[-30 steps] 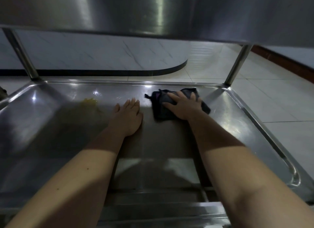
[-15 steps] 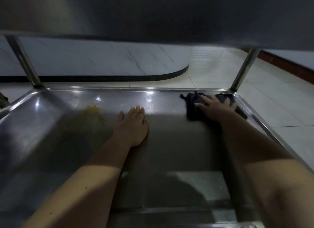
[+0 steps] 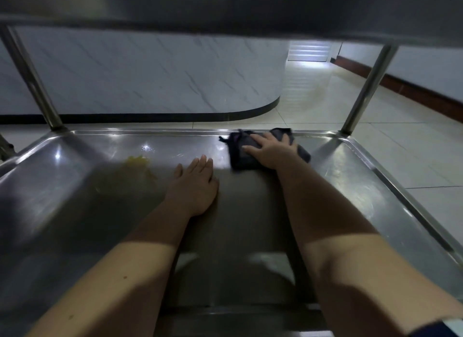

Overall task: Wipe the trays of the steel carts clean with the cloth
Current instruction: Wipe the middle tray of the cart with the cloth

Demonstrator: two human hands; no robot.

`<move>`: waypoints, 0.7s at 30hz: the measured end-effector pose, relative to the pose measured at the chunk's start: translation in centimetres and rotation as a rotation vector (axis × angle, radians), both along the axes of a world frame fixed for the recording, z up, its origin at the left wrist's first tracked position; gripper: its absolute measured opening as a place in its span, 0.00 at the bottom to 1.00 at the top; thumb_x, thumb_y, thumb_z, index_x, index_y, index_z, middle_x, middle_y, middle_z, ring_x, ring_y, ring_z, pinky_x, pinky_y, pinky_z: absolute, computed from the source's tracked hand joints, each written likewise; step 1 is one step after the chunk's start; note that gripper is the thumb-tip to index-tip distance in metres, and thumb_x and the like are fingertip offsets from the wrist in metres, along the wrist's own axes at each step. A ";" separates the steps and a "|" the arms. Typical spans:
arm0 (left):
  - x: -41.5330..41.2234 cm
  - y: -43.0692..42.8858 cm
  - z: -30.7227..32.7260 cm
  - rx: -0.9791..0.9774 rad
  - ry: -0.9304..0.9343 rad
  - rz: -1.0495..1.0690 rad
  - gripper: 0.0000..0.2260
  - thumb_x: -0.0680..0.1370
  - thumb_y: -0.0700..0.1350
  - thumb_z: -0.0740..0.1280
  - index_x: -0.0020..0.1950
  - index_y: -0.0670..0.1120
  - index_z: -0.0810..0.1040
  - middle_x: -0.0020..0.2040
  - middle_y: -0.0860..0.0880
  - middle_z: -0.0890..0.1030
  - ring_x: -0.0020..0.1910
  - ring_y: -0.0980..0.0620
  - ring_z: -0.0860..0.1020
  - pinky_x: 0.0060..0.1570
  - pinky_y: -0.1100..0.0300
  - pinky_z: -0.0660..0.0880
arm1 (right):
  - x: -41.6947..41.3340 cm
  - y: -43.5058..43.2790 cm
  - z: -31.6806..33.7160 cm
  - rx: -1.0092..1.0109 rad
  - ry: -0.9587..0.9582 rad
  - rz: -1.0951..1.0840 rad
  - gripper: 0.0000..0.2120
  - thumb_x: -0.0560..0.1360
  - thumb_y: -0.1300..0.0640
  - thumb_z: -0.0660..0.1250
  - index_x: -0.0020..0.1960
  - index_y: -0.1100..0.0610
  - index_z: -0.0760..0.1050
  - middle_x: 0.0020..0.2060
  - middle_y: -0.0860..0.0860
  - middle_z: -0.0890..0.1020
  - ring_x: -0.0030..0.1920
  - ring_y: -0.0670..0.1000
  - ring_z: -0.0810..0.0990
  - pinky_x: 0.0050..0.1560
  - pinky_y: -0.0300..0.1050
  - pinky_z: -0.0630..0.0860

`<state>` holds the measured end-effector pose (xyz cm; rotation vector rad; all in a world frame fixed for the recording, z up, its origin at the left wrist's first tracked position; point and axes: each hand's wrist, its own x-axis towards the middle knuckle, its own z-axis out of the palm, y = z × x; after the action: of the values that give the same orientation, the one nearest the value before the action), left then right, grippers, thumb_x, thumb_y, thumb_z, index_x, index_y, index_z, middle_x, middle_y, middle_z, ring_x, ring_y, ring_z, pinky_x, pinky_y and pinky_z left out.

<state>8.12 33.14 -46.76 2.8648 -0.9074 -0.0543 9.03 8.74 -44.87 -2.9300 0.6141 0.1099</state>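
— Cloth (image 3: 239,158) location?
— On the tray (image 3: 375,186), against the far rim, right of centre, nearer the right post (image 3: 364,91). Dark and bunched.
— State of the right hand (image 3: 271,152)?
— Flat on the cloth, fingers straight and spread, pressing down. No grasp.
— And the left hand (image 3: 194,186)?
— Palm down on bare steel near the tray's middle, fingers straight and together, holding nothing. Just left of the cloth, not touching it.
— Soiling?
— A yellow smear (image 3: 136,161) on the tray, left of the left hand, close by.
— Overhead?
— A steel shelf (image 3: 225,8) spans the top of the view.
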 end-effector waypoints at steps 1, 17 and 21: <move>0.0 0.0 0.0 0.000 0.006 0.004 0.26 0.84 0.54 0.45 0.81 0.49 0.46 0.81 0.50 0.45 0.79 0.53 0.44 0.76 0.48 0.41 | -1.0 -2.0 0.0 0.008 -0.002 -0.055 0.35 0.71 0.24 0.48 0.76 0.34 0.51 0.79 0.43 0.52 0.77 0.65 0.47 0.72 0.71 0.42; 0.1 0.2 0.2 0.004 0.065 -0.023 0.26 0.84 0.54 0.45 0.81 0.48 0.45 0.81 0.49 0.44 0.79 0.52 0.43 0.76 0.48 0.40 | -16.9 -5.5 -1.0 -0.063 0.061 -0.133 0.35 0.70 0.23 0.38 0.76 0.32 0.42 0.79 0.42 0.48 0.77 0.64 0.44 0.73 0.67 0.40; -0.3 0.1 1.1 0.000 0.114 -0.017 0.25 0.85 0.52 0.46 0.80 0.46 0.46 0.81 0.47 0.46 0.79 0.51 0.44 0.76 0.47 0.40 | -23.4 1.2 -1.6 -0.040 0.030 -0.070 0.39 0.62 0.19 0.30 0.72 0.27 0.36 0.78 0.37 0.45 0.78 0.62 0.41 0.75 0.62 0.39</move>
<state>7.83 33.23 -45.66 2.8212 -0.9097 -0.2165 -14.41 9.95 -46.43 -2.9464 0.7308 0.1357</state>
